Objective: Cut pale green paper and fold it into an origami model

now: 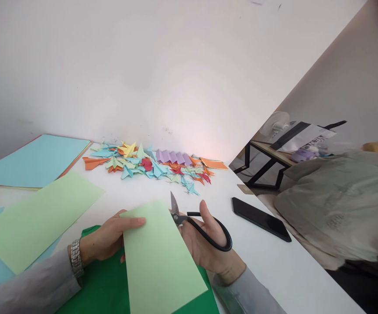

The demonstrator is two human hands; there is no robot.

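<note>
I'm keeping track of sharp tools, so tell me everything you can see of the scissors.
The scissors have one pointed, metallic-looking blade in view, tip upward; the other cannot be made out. Below it, dark metal around the pivot leads to black handles, the larger part a long, smooth loop slanting down to the right. The right hand holds them, thumb at the loop. They sit by the light green sheet's right edge; contact with it is unclear.

The paper (pixel 163 257) is a light green sheet, flat, with straight edges, held up at the near middle. Right beside its far part are the scissors (pixel 178 219), with black handles and one grey, pointed blade directed far.
</note>
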